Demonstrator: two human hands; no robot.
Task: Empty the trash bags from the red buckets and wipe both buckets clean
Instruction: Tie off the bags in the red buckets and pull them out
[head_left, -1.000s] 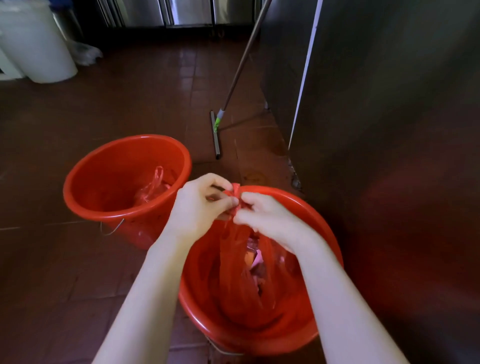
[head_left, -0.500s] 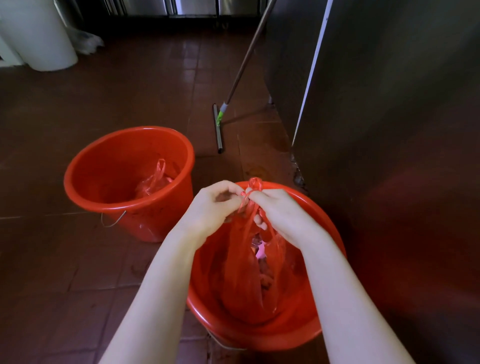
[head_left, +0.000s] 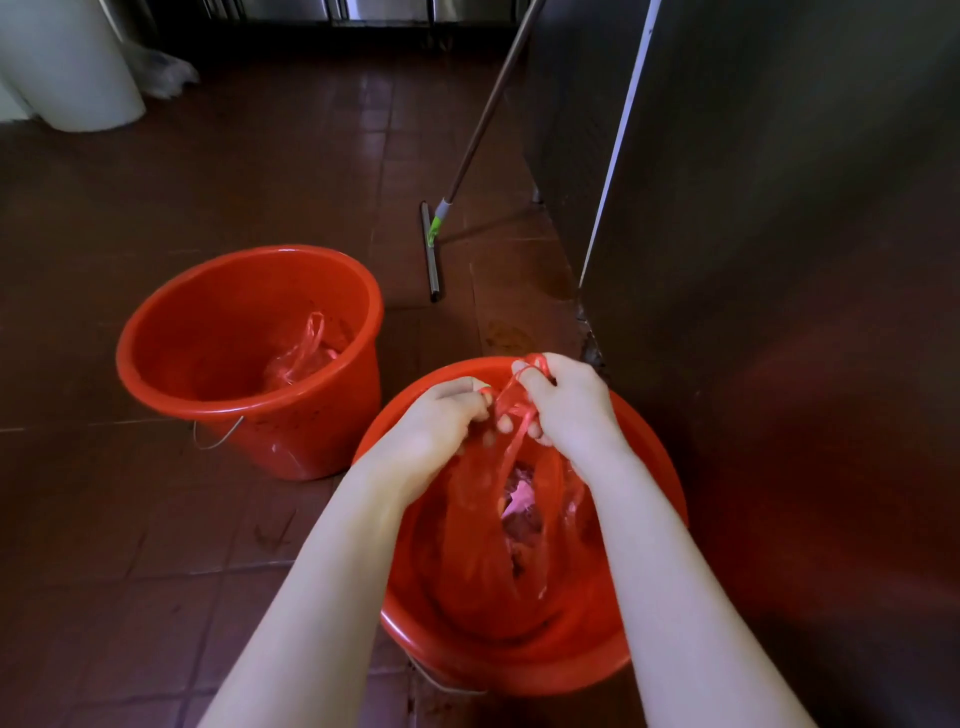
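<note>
Bin (head_left: 72, 67), white, top-left corner on brown floor tiles (head_left: 104, 519), crumpled clear plastic (head_left: 166, 75) just beside it. Far bucket (head_left: 156, 332), red, stands upright left of centre, wire handle (head_left: 218, 439) hanging down its front. Small bag (head_left: 304, 353), red and crumpled, lies at its bottom with the top sticking up, no hand on it. Squeegee (head_left: 431, 254) behind that bucket, blade on the floor, long pole leaning up toward the steel cabinet (head_left: 779, 260). Left hand (head_left: 441, 421) above the near bucket (head_left: 519, 670), fingers curled, thumb and fingertips pinching one red handle loop of the big bag (head_left: 467, 551). Big bag sits inside the near bucket, mouth pulled up and partly open, pink and dark scraps showing inside. Near bucket is red, upright, just beside the far bucket; cannot tell if the two touch. Right hand (head_left: 566, 405) close beside the left, fingers curled round the other loop, a strand passing over the index finger. Loops stretched between both hands. Steel cabinet fills the right side, near bucket close against its base.
</note>
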